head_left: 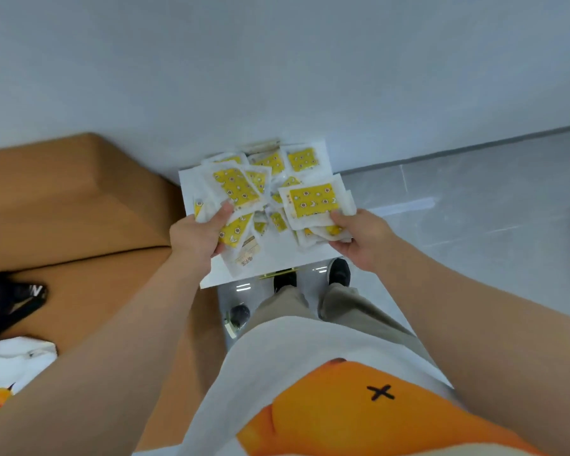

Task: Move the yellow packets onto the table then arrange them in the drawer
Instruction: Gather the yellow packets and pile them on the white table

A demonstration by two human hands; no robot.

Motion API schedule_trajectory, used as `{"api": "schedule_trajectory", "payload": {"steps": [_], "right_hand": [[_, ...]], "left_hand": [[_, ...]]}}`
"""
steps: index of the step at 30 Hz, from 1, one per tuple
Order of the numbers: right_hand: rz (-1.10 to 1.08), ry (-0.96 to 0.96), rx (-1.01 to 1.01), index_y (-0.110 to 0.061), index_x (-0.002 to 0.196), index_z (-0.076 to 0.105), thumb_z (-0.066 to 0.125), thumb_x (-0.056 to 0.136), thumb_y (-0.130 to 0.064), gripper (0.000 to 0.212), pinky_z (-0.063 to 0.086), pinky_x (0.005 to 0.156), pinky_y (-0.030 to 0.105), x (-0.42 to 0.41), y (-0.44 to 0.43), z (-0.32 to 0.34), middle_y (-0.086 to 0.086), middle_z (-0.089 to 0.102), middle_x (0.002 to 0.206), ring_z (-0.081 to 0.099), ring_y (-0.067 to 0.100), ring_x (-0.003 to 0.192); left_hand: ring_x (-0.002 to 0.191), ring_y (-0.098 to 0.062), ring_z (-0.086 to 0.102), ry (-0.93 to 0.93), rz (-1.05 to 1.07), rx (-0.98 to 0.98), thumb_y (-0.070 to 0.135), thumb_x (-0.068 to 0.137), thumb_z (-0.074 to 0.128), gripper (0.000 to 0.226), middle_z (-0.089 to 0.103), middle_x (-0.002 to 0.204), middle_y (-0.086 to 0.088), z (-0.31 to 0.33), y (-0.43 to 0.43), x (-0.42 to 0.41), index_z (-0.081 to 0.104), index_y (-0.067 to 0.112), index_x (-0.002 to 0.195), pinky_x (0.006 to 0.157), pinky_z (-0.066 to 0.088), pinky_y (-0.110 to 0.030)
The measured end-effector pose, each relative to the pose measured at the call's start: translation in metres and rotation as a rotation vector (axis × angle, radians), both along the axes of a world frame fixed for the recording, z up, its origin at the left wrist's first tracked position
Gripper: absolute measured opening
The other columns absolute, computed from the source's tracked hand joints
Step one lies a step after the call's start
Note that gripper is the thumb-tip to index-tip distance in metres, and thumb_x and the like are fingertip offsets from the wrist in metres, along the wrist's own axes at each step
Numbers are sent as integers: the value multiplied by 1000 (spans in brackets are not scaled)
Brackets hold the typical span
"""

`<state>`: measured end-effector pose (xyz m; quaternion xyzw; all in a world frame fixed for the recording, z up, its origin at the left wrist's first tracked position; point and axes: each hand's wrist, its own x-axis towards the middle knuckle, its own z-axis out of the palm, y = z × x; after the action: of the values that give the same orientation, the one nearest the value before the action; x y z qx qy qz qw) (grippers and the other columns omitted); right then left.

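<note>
Several yellow packets with white borders lie in a loose heap on a white surface (270,258) against the wall. My left hand (198,238) grips a bunch of the packets (236,189) at the heap's left side, thumb on top. My right hand (359,238) grips another bunch (313,200) at the right side, thumb pressed on the top packet. More packets (301,159) lie behind, near the wall. Whether the white surface is a drawer or a tabletop I cannot tell.
A brown wooden table (79,209) stretches to the left. A black object (10,301) and a white cloth (14,357) sit on it near its left edge. Grey tiled floor (474,199) lies right, with my shoes (339,273) below the white surface. A pale wall (277,60) rises behind.
</note>
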<state>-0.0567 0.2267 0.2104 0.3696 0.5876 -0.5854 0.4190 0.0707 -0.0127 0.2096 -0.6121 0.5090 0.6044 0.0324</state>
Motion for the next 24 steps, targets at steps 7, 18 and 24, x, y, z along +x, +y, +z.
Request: {"api": "schedule_trajectory", "payload": {"steps": [7, 18, 24], "right_hand": [[-145, 119, -131, -11, 121, 64, 74, 90, -4, 33, 62, 83, 46, 3, 42, 51, 12, 75, 114, 74, 31, 101], [-563, 298, -282, -9, 127, 63, 72, 92, -6, 36, 61, 65, 32, 1, 148, 125, 9, 77, 111, 76, 24, 93], [-689, 413, -313, -11, 124, 65, 71, 93, -8, 32, 61, 68, 32, 10, 243, 155, 8, 77, 112, 76, 25, 99]], "left_hand": [[66, -13, 72, 128, -143, -29, 35, 76, 88, 33, 76, 90, -5, 49, 14, -32, 70, 14, 95, 46, 51, -20], [55, -17, 58, 333, -426, -5, 39, 73, 89, 32, 70, 75, -5, 126, 119, -125, 66, 17, 81, 48, 43, -26], [59, -12, 70, 413, -570, 40, 34, 79, 84, 31, 77, 86, -2, 163, 229, -156, 70, 15, 99, 45, 48, -21]]}}
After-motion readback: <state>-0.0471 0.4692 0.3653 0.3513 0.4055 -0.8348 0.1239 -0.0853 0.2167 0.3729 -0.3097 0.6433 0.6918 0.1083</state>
